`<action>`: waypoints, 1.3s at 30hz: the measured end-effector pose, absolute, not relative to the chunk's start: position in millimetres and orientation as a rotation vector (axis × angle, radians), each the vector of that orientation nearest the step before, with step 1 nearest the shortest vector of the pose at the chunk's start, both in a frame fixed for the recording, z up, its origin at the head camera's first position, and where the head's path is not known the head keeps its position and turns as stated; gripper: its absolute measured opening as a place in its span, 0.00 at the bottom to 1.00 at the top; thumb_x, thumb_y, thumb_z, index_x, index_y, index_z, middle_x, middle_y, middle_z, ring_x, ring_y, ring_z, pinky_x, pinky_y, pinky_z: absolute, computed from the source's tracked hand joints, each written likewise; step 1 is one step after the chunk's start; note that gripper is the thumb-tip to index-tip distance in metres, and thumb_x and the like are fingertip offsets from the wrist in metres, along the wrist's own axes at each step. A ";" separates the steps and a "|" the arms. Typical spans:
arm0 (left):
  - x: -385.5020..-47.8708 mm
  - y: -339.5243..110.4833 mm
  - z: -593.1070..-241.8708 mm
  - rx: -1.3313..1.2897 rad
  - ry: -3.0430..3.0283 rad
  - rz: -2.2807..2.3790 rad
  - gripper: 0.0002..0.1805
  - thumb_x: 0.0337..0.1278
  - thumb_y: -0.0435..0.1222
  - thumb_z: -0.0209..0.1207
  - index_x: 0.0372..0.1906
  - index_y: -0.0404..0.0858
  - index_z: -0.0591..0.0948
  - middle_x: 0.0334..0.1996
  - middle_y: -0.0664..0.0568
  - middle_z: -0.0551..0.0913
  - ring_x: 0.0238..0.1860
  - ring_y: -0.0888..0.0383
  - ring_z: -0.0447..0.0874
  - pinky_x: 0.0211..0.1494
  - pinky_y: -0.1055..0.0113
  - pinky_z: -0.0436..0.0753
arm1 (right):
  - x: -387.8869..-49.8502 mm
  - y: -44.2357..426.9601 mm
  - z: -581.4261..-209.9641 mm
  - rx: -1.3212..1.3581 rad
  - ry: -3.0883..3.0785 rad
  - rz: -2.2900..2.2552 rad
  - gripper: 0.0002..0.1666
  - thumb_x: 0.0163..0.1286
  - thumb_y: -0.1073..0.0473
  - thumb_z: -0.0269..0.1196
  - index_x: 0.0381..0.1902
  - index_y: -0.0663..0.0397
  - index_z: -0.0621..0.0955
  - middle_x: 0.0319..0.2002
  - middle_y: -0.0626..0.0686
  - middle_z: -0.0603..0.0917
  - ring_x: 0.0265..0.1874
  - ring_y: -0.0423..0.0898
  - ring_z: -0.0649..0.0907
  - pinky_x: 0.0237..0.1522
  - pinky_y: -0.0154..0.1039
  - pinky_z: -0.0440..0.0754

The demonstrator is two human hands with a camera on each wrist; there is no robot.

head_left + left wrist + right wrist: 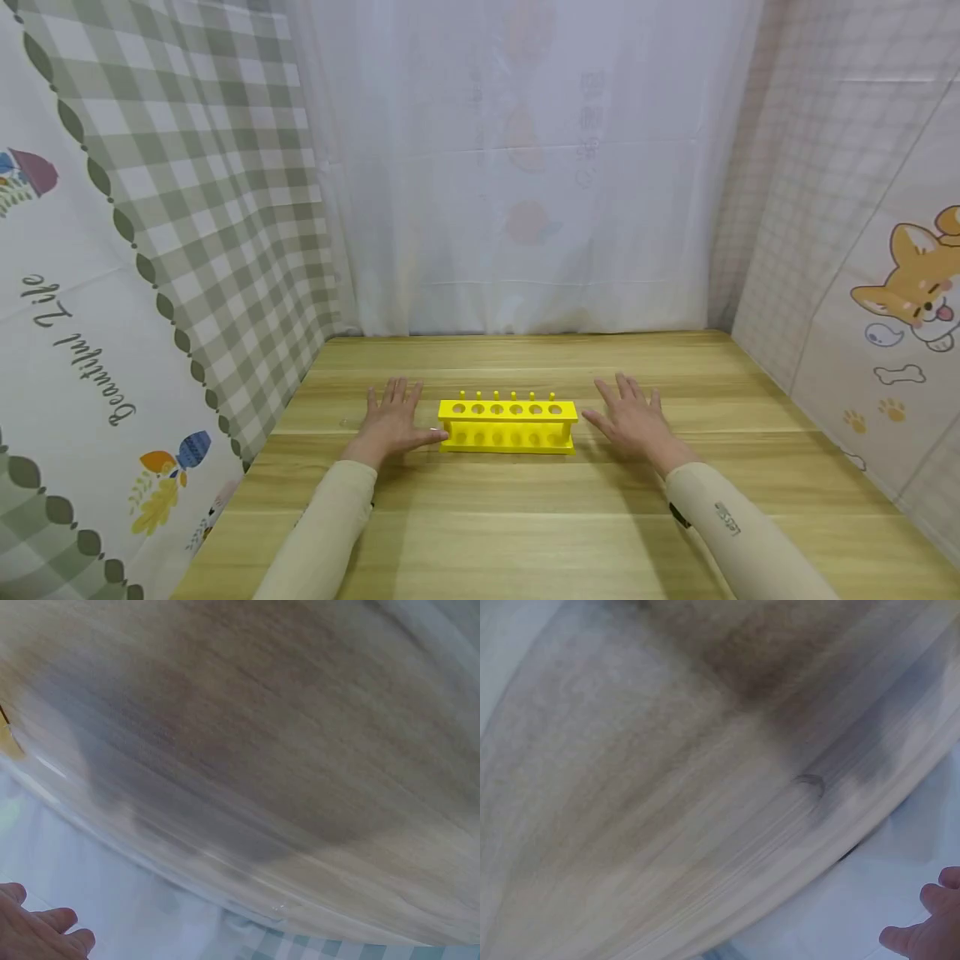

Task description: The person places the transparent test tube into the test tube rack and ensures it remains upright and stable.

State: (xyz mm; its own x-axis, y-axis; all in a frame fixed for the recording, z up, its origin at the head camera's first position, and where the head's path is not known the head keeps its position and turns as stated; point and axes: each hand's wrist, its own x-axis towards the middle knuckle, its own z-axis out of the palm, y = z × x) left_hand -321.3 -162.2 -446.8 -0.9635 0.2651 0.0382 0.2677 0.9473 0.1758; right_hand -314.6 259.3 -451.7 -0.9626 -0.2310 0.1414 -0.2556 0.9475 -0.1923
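Note:
A yellow test tube rack (507,410) stands upright on the wooden table in the head view. Round holes run along its top plate, and several short pegs rise behind them. To its left is my left hand (390,423), palm down with fingers spread. Its thumb reaches the rack's left end; whether it touches cannot be told. My right hand (633,417) is spread to the right of the rack, apart from it. Neither hand holds anything. Only fingers of the left hand (46,930) and of the right hand (930,919) show in the wrist views.
The wooden table (480,517) reaches back to a white curtain (480,167). A green checked cloth (202,142) hangs at the left, and a cloth with a cartoon dog (918,283) at the right. A small faint transparent thing (347,422) lies left of my left hand.

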 end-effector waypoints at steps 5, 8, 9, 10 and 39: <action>-321.7 -162.4 -445.8 -0.431 -3.072 -0.275 0.60 0.50 0.73 0.55 0.79 0.39 0.54 0.76 0.33 0.48 0.77 0.36 0.42 0.71 0.31 0.37 | -314.1 257.5 -448.0 0.370 -2.971 0.345 0.46 0.76 0.30 0.42 0.77 0.57 0.58 0.74 0.73 0.49 0.72 0.71 0.51 0.63 0.78 0.39; -322.0 -162.7 -446.0 -0.440 -3.069 -0.277 0.59 0.50 0.73 0.55 0.78 0.39 0.55 0.76 0.33 0.49 0.77 0.36 0.42 0.71 0.31 0.37 | -313.8 256.6 -446.4 0.379 -2.964 0.357 0.46 0.76 0.30 0.43 0.77 0.56 0.58 0.74 0.73 0.50 0.72 0.71 0.51 0.63 0.78 0.41; -322.1 -162.8 -446.1 -0.441 -3.071 -0.276 0.59 0.50 0.73 0.55 0.78 0.39 0.55 0.76 0.33 0.49 0.77 0.37 0.42 0.71 0.31 0.37 | -313.7 256.1 -446.0 0.382 -2.965 0.361 0.46 0.76 0.30 0.43 0.77 0.56 0.58 0.74 0.73 0.50 0.72 0.71 0.51 0.63 0.78 0.41; -322.0 -162.8 -446.0 -0.440 -3.073 -0.275 0.59 0.50 0.73 0.55 0.78 0.39 0.55 0.76 0.33 0.49 0.77 0.37 0.42 0.71 0.32 0.36 | -313.7 255.4 -445.7 0.386 -2.962 0.367 0.46 0.76 0.30 0.43 0.77 0.56 0.58 0.74 0.73 0.50 0.72 0.71 0.51 0.63 0.79 0.42; -323.6 -170.8 -446.0 -0.466 -3.064 -0.368 0.52 0.54 0.68 0.58 0.76 0.40 0.62 0.75 0.35 0.56 0.76 0.37 0.47 0.72 0.32 0.45 | -311.2 238.5 -441.8 0.632 -2.796 0.494 0.34 0.78 0.42 0.51 0.71 0.58 0.68 0.71 0.71 0.60 0.68 0.71 0.63 0.66 0.71 0.54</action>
State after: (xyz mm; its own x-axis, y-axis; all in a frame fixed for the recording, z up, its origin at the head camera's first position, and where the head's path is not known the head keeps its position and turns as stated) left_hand -323.6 -170.8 -446.0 -0.9552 0.2907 0.0558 0.2956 0.9275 0.2287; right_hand -311.2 238.5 -441.8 -0.8800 -0.3725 0.2947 -0.4510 0.8500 -0.2721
